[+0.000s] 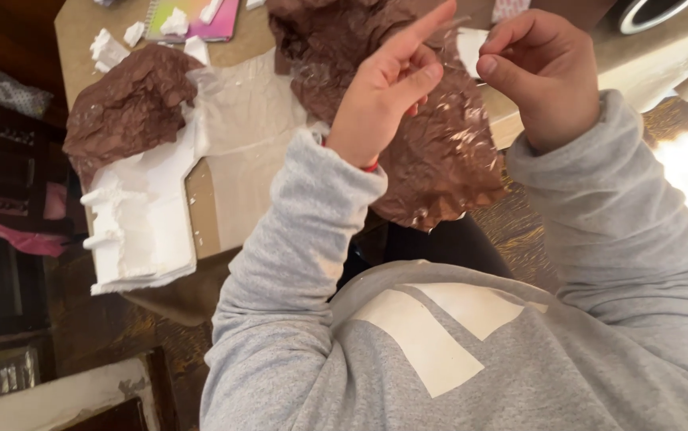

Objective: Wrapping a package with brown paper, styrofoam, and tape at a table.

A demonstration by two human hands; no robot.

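Both my hands are raised in front of my grey sweatshirt. My left hand (pixel 380 92) has its index finger pointing up and its thumb pressed against the other curled fingers. A strip of clear tape (pixel 457 36) runs from that finger across to my right hand (pixel 543 72), which pinches the other end between thumb and fingers. Behind the hands lies a large crumpled brown paper sheet (pixel 440 168), hanging over the table edge.
A second crumpled brown paper (pixel 128 104) rests on a white foam block (pixel 144 231) at the left of the tan table (pixel 204 207). Small white foam bits (pixel 108 48) and a pink notebook (pixel 196 16) lie at the far side. Dark furniture stands at the left.
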